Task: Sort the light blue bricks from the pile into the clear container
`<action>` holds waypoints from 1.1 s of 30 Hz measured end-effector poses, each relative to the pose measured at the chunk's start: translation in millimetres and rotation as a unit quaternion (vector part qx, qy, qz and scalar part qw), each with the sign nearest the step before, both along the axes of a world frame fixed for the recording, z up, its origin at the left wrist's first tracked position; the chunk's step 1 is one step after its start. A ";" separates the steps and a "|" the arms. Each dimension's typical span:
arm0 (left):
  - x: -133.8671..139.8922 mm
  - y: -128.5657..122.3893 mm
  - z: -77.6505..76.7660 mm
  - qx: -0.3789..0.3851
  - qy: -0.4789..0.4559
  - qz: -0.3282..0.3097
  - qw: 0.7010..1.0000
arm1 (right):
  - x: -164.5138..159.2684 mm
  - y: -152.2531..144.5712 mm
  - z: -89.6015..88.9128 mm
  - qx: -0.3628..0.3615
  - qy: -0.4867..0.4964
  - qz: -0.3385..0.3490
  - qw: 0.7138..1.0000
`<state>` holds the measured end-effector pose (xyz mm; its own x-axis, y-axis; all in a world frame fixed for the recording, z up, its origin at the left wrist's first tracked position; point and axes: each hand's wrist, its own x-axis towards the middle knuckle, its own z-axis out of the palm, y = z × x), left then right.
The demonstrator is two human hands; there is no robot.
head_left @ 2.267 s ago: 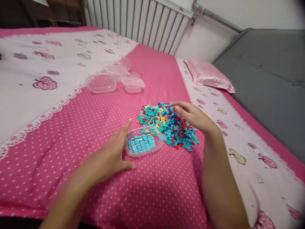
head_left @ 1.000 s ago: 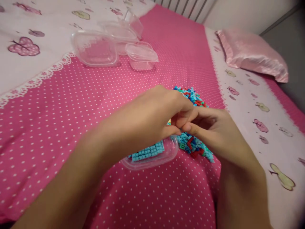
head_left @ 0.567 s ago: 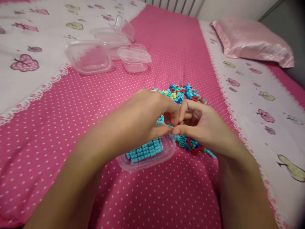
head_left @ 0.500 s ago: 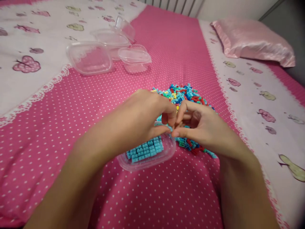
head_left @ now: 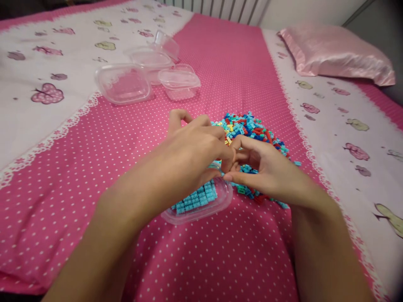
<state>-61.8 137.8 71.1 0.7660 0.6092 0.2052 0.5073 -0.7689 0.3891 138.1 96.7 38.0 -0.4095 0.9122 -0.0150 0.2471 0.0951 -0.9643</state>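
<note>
Over the near edge of the pile, my left hand (head_left: 201, 144) and my right hand (head_left: 260, 165) meet fingertip to fingertip, both closed in a pinch. Light-blue toy building blocks show at the pinch half a second ago; now the fingers mostly hide what is between them. Below my left hand lies a shallow clear plastic tray (head_left: 224, 203), partly covered by that hand. Rows of joined light-blue building blocks (head_left: 197, 199) sit in it. Behind and beside my right hand spreads a pile of loose building blocks (head_left: 248, 126) in blue, red, green and yellow.
Several clear plastic containers (head_left: 122, 86) stand farther back on the left. A pink satin pillow (head_left: 333, 54) lies at the far right. Everything rests on a pink dotted bedspread (head_left: 220, 256), with a barred headboard (head_left: 220, 8) at the back.
My left hand's fingers have lifted and spread at the back, while its thumb and index finger stay at the right fingertips. The view has shifted slightly.
</note>
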 end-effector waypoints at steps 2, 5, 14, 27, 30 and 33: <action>-1.9 -0.9 -3.1 -0.003 0.003 -0.016 1.000 | 2.8 -0.1 1.2 -0.005 -0.001 0.011 1.000; -6.3 -4.9 -10.8 -0.008 0.029 -0.041 0.999 | 10.5 -0.4 5.7 0.009 -0.036 0.032 0.999; -1.4 -18.7 -17.4 0.063 0.103 -0.080 0.989 | 17.2 1.1 7.8 0.083 -0.074 -0.046 0.993; 10.1 -31.3 -41.9 0.108 0.078 -0.015 0.991 | 13.9 1.4 2.5 0.088 -0.090 -0.019 0.992; 11.4 -33.1 -42.8 0.116 0.076 -0.010 0.990 | 13.1 1.6 1.2 0.085 -0.086 -0.022 0.992; 12.1 -34.1 -41.8 0.117 0.077 -0.018 0.990 | 12.5 1.8 0.9 0.084 -0.083 -0.025 0.993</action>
<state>-49.7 103.7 29.3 0.8197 0.5307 0.2156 0.5176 -0.8474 0.1183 150.5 98.4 39.0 -0.3677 0.9270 0.0745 0.4103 0.2336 -0.8815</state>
